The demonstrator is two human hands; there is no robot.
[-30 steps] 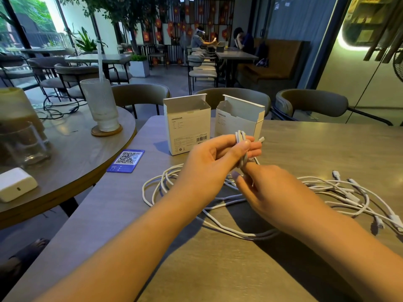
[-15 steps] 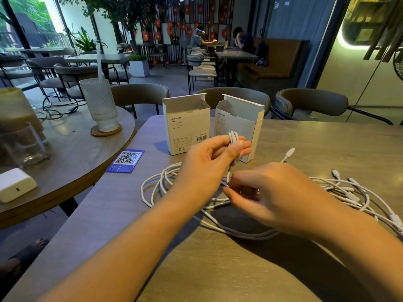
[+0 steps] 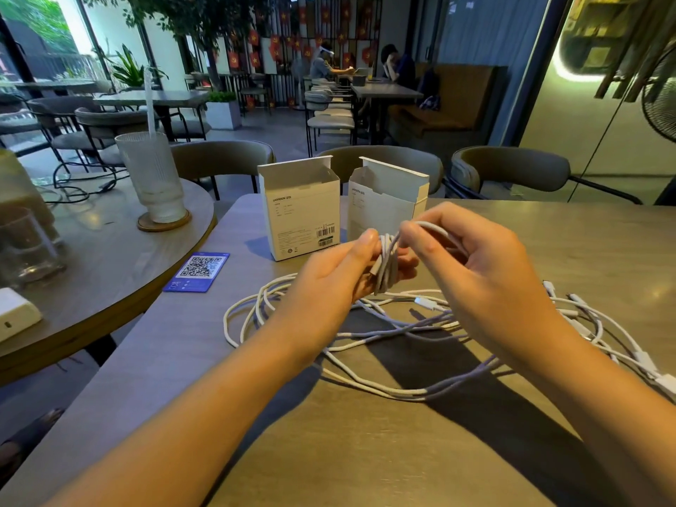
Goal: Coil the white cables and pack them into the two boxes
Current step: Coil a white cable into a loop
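Above the table my left hand (image 3: 340, 276) grips a small coil of white cable (image 3: 386, 265) between thumb and fingers. My right hand (image 3: 475, 265) pinches a loop of the same cable (image 3: 428, 225) and holds it over the coil. Loose white cables (image 3: 365, 345) sprawl on the wooden table (image 3: 365, 451) beneath both hands, with several plug ends (image 3: 643, 360) trailing off to the right. Two white boxes stand upright behind the hands with their top flaps open: the left box (image 3: 300, 210) and the right box (image 3: 384, 199).
A blue QR-code card (image 3: 199, 270) lies left of the boxes. A round table (image 3: 102, 250) at the left carries a ribbed glass with a straw (image 3: 153, 177), a clear glass (image 3: 25, 243) and a white charger (image 3: 14, 316). Chairs (image 3: 508, 170) stand behind the table.
My right hand rose from the loose cables on the table up to the coil, bringing a loop of cable over it. My left hand kept holding the coil.
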